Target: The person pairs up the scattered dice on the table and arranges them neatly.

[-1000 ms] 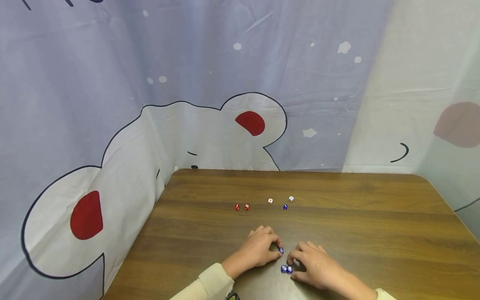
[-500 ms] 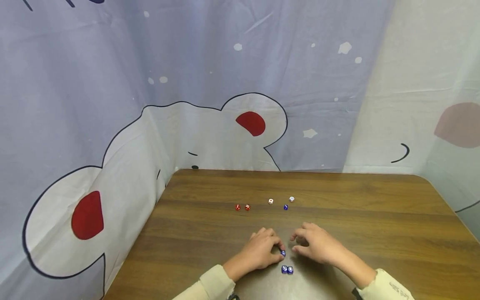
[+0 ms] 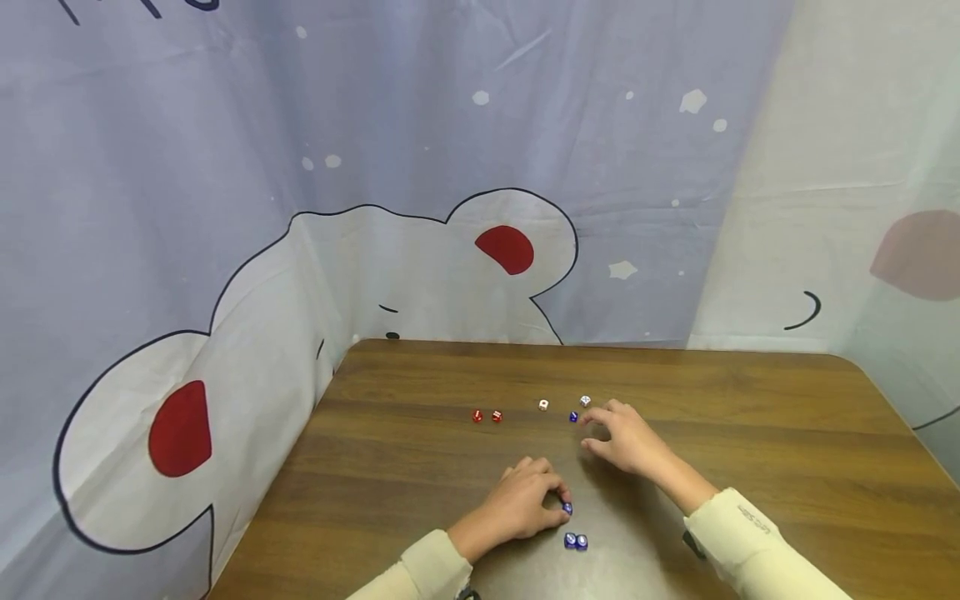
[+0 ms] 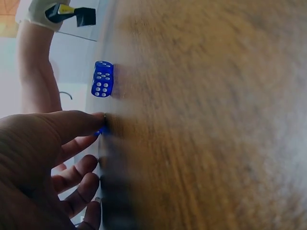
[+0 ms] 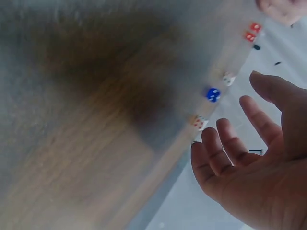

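Observation:
My left hand (image 3: 521,500) rests low over the table and pinches a blue die (image 3: 567,507) between thumb and forefinger. In the left wrist view that held die (image 4: 99,131) is mostly hidden by the thumb. Two more blue dice (image 3: 576,542) sit side by side, touching, just nearer than the left hand. My right hand (image 3: 626,437) hovers farther out with thumb and fingers apart and nothing between them. Close to its forefinger lies a single blue die (image 3: 573,417); a small gap shows between them in the right wrist view.
Two white dice (image 3: 543,405) lie spaced apart near the far blue die. Two red dice (image 3: 487,416) lie to their left. The wooden table (image 3: 390,467) meets a printed curtain (image 3: 420,275) along its back and left edges.
The right hand has moved from beside the near pair of blue dice away across the table, up to the far blue die. The left hand has kept its pinch, shifting only slightly.

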`<state>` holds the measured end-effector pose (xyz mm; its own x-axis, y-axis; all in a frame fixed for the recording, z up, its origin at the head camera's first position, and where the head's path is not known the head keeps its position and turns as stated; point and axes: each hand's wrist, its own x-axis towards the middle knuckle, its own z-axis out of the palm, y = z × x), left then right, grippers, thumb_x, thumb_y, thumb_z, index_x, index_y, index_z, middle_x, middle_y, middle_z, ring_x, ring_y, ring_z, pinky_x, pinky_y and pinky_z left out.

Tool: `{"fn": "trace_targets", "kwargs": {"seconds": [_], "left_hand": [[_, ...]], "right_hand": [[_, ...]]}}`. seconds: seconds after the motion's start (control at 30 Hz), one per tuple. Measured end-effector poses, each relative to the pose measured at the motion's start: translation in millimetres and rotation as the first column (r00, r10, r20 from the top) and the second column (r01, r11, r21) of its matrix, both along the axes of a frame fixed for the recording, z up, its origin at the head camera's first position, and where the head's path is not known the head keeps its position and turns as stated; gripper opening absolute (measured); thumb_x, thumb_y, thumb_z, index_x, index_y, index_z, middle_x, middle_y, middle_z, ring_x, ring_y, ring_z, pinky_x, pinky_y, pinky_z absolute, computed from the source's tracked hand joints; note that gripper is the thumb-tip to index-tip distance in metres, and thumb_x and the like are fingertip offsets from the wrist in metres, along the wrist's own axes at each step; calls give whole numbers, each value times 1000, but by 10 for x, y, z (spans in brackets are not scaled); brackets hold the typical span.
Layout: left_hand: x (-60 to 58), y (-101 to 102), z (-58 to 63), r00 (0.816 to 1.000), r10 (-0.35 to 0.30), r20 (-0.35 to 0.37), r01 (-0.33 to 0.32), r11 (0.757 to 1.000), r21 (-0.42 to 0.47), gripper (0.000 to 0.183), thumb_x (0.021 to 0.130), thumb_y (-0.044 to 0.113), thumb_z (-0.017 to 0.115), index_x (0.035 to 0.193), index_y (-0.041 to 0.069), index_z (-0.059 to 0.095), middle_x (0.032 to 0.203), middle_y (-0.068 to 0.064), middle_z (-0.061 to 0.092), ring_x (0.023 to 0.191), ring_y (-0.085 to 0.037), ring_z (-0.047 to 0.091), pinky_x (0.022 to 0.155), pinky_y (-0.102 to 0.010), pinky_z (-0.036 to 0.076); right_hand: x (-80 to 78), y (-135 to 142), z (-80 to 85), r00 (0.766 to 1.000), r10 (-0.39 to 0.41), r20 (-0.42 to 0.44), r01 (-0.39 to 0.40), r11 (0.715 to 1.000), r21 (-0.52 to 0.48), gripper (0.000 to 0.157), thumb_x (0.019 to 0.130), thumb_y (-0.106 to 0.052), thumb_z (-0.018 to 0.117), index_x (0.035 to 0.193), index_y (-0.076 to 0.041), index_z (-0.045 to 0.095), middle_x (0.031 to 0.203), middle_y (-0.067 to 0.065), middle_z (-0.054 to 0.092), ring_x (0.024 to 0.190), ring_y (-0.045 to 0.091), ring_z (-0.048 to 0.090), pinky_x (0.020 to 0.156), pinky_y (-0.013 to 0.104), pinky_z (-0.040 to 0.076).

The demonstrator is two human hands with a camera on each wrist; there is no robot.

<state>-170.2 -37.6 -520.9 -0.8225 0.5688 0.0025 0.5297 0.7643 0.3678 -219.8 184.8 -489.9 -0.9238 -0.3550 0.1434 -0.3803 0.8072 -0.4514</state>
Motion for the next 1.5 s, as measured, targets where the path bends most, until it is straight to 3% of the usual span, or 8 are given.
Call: {"fn": "trace_targets", "kwargs": {"seconds": [0.2, 0.53, 1.13, 1.5], "left_hand": [[6, 0, -2, 1000, -6, 2, 6, 1000, 16, 16, 83, 39, 82, 91, 33, 70, 96, 18, 54, 93, -4, 46, 76, -24, 36], [3, -5, 10, 1000, -7, 20, 7, 1000, 27, 16, 82, 38, 83, 91, 32, 70, 96, 18, 54, 93, -4, 46, 76, -24, 36], [-26, -15, -8, 998, -19, 63, 17, 999, 31, 16, 83, 38, 83, 90, 32, 70, 97, 18, 55, 91, -3, 45, 76, -24, 36], [-61, 0, 16, 999, -21, 46, 19, 999, 36, 18, 83, 38, 83, 90, 30, 69, 96, 16, 55, 89, -4, 45, 75, -24, 35]], "right_hand": [[-163, 28, -105, 998, -60, 36, 60, 998, 5, 29, 87, -22, 78, 115, -16, 71, 109, 14, 60, 102, 35, 57, 84, 54, 48], [-299, -2, -190, 996, -77, 34, 75, 996, 57, 31, 88, -24, 77, 117, -17, 71, 107, 15, 62, 99, 35, 58, 85, 53, 47], [-419, -111, -270, 991, -130, 36, 124, 984, 130, 22, 90, -30, 77, 109, -20, 72, 99, 10, 60, 100, 37, 58, 81, 55, 47], [-464, -139, -209, 989, -142, 41, 136, 984, 116, 17, 90, -28, 76, 102, -18, 71, 96, 10, 61, 96, 37, 60, 77, 54, 49]]}}
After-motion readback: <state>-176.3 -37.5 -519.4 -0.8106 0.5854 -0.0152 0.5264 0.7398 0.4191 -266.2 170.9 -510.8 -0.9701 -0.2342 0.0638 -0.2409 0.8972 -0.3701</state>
